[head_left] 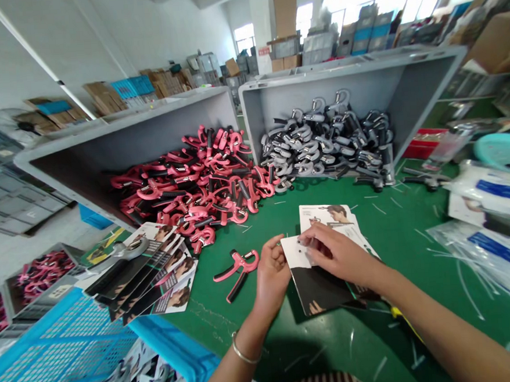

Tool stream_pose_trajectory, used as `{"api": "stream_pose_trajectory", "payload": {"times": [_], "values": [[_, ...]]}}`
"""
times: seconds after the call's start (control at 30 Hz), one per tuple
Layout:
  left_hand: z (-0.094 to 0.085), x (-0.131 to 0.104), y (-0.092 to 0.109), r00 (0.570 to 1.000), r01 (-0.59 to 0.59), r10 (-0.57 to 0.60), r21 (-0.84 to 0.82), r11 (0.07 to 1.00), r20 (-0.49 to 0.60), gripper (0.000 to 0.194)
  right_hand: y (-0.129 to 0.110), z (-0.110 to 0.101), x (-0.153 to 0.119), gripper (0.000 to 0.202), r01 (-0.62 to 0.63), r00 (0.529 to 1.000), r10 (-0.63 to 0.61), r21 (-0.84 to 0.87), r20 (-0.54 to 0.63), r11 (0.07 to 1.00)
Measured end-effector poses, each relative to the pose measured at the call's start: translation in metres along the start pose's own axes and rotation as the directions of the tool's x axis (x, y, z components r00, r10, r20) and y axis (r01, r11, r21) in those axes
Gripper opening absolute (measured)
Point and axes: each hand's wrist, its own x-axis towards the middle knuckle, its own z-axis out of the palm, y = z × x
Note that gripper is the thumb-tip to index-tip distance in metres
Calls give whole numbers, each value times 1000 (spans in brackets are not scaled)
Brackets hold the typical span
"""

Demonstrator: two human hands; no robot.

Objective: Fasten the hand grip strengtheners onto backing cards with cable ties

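Observation:
My left hand (273,274) grips the left edge of a black-and-white printed packaging card (320,288), its fingers curled in. My right hand (340,255) lies over the upper part of this card, fingertips closed together beside small dark holes in the white area. Whatever those fingertips pinch is too small or hidden to make out. Under and behind it lie more printed cards (330,213). Left of my left hand, a pink-and-black hand grip strengthener (239,269) rests loose on the green table (230,338).
Two tipped grey bins stand behind: one spills pink hand grips (202,180), the other grey ones (321,137). Fanned cards (156,273) with a grey grip lie left, above a blue crate (74,349). Plastic bags (495,250) and loose cable ties (462,287) lie right.

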Motion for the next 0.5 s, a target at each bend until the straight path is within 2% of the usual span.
{"api": "stream_pose_trajectory", "payload": {"times": [0.07, 0.17, 0.27, 0.33, 0.37, 0.43, 0.47, 0.5], "values": [[-3, -5, 1, 998, 44, -41, -58, 997, 44, 60, -3, -2, -2, 16, 2, 998, 3, -74, 67, 997], [-8, -12, 3, 994, 84, -81, -41, 996, 77, 43, -3, 3, -5, 7, 18, 998, -8, -144, 70, 989], [-13, -5, 6, 1000, 16, -15, 175, 984, -10, 33, 1, 12, -8, 14, 6, 998, 2, -116, 66, 993], [-17, 7, 9, 1000, -12, 4, 351, 936, 22, 33, 5, 15, -10, 13, -5, 997, 9, -65, 71, 998], [-19, 13, 10, 995, 7, -45, 401, 916, 86, 35, 7, 13, -11, 13, -10, 998, 13, -43, 69, 999], [-21, 21, 12, 954, 97, -207, 428, 898, 217, 36, 9, 3, -15, 13, -13, 999, 14, -19, 40, 1000], [-21, 23, 13, 933, 148, -264, 409, 900, 244, 36, 9, -6, -17, 13, -17, 1000, 17, -20, -1, 1000], [-19, 22, 13, 930, 184, -283, 371, 910, 234, 36, 8, -16, -21, 13, -26, 997, 24, -32, -67, 999]]}}
